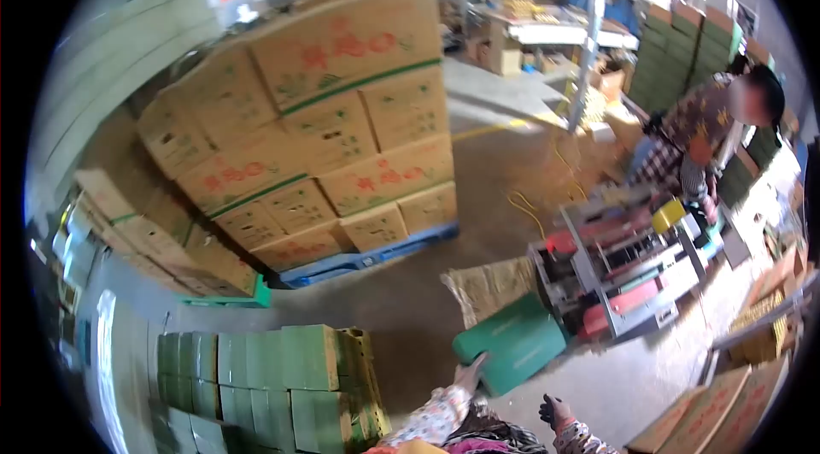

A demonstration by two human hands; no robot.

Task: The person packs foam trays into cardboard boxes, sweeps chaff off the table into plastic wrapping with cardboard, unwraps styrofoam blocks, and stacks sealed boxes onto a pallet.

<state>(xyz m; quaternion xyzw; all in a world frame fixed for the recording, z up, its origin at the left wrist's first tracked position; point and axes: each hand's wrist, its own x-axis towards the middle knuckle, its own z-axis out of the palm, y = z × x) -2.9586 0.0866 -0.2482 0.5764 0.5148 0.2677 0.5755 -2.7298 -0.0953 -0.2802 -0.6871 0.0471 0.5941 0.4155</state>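
A green, flat-topped box (512,345) lies at the near end of the grey and red machine (615,270). My left hand (470,371) is at its near left corner, fingers closed on the edge. To the right of the box, my right hand (555,410) hangs over the floor in a dark glove, touching nothing, with its fingers apart. Brown sheeting (489,287) lies behind the box, beside the machine.
Tall brown cartons (367,112) stand on a blue pallet (371,257). Green boxes (273,360) are stacked at the lower left. A co-worker (696,125) bends at the machine's far end. Flat cartons (717,411) lean at the lower right; a yellow cord (527,206) crosses the floor.
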